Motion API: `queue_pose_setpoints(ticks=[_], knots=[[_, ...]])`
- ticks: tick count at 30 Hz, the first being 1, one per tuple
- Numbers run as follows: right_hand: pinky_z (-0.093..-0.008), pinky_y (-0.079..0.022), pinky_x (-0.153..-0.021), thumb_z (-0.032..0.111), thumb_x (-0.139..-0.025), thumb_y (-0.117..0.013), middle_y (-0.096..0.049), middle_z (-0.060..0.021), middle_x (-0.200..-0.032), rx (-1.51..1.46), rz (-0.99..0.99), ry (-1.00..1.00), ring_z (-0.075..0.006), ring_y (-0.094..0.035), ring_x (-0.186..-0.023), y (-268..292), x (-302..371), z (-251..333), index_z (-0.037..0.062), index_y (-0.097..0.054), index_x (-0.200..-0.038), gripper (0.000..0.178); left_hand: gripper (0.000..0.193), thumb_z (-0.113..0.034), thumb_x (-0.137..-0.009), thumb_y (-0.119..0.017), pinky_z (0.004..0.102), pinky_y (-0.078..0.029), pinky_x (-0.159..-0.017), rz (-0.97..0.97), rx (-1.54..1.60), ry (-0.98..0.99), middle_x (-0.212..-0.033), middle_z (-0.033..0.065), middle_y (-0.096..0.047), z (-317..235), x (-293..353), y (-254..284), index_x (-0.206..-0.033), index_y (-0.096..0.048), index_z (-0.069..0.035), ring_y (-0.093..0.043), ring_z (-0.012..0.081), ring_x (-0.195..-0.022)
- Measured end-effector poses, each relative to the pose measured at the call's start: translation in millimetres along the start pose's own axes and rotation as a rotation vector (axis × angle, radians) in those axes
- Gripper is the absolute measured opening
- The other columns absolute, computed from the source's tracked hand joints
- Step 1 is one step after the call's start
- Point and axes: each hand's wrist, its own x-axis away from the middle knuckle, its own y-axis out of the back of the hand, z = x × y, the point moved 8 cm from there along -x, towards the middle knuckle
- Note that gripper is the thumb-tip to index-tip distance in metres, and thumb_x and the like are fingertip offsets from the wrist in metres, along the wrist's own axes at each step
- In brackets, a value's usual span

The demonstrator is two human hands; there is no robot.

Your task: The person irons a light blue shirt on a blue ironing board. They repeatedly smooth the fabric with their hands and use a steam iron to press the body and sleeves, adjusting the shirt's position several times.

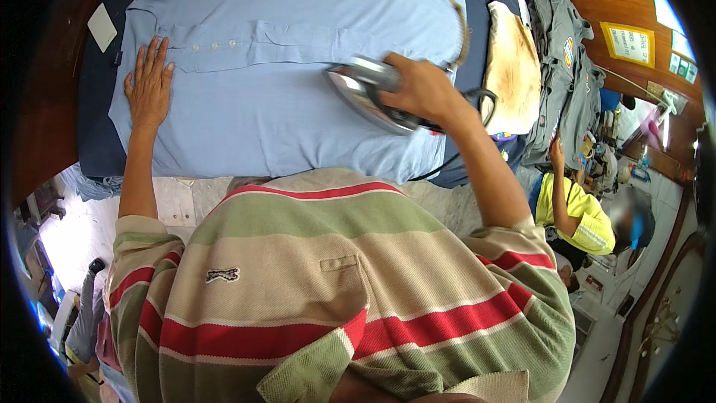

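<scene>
A light blue shirt (pixel 246 108) lies spread over a dark blue padded table cover (pixel 101 123), its button strip (pixel 253 43) running across from left to right. My left hand (pixel 151 88) rests flat on the shirt's left part, fingers stretched out beside the strip. In my right hand (pixel 424 89) is a clothes iron (pixel 365 93) with a shiny metal body, gripped by its handle. The iron sits on the cloth right of the middle, just below the strip, its tip toward the left. Its soleplate's underside is hidden.
A scorched cream cloth pad (pixel 511 67) lies right of the shirt, with grey garments (pixel 556 60) beyond it. A brown cord (pixel 456 11) curves over the shirt's right side. A white card (pixel 102 27) lies at left. Another person in yellow (pixel 578 209) is at the right.
</scene>
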Motion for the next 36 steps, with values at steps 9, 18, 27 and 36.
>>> queue_pose_setpoints(ticks=[9, 18, 27, 36], knots=[[-0.0355, -0.048, -0.076, 0.02, -0.066, -0.069, -0.064, -0.022, -0.087, -0.121, -0.201, -0.267, -0.0303, -0.064, -0.081, 69.1, 101.1, -174.6, -0.0036, -0.056, -0.109, 0.051, 0.048, -0.038, -0.096, -0.03, 0.0517, -0.017, -0.106, 0.055, 0.046, 0.011, -0.15, -0.0032, -0.021, 0.2, 0.0, 0.3, -0.143, -0.026, -0.026, -0.019, 0.0208, -0.138], [-0.0364, -0.049, -0.07, 0.025, -0.068, -0.069, -0.064, -0.018, -0.08, -0.085, -0.568, -0.596, -0.0258, -0.063, -0.074, 109.7, 116.1, -396.4, -0.0027, -0.055, -0.112, 0.054, 0.046, -0.03, -0.09, -0.047, 0.0523, -0.026, -0.102, -0.065, -0.035, -0.087, -0.142, 0.0059, -0.036, -21.0, -118.4, 46.2, -0.133, -0.042, -0.014, -0.036, 0.0246, -0.129], [-0.0388, -0.043, -0.09, 0.015, -0.079, -0.059, -0.049, -0.0131, -0.128, 0.531, -0.8, -0.242, -0.0315, -0.054, -0.108, 134.8, -44.1, -279.8, 0.0133, -0.054, -0.121, 0.042, 0.058, -0.04, -0.089, -0.046, 0.0393, -0.037, -0.1, 0.095, 0.052, 0.289, -0.139, 0.0131, -0.039, 59.0, -246.8, -25.1, -0.137, -0.036, -0.01, -0.043, 0.0335, -0.122], [-0.0416, -0.046, -0.085, 0.005, -0.085, -0.042, -0.053, -0.0163, -0.119, 0.459, -0.51, -0.136, -0.0352, -0.055, -0.103, 114.6, -182.2, -342.9, 0.0112, -0.05, -0.123, 0.039, 0.056, -0.042, -0.091, -0.041, 0.0381, -0.037, -0.1, -0.208, 0.075, 0.3, -0.139, 0.0097, -0.04, 22.4, -221.3, -12.9, -0.138, -0.036, -0.012, -0.043, 0.0299, -0.124]])
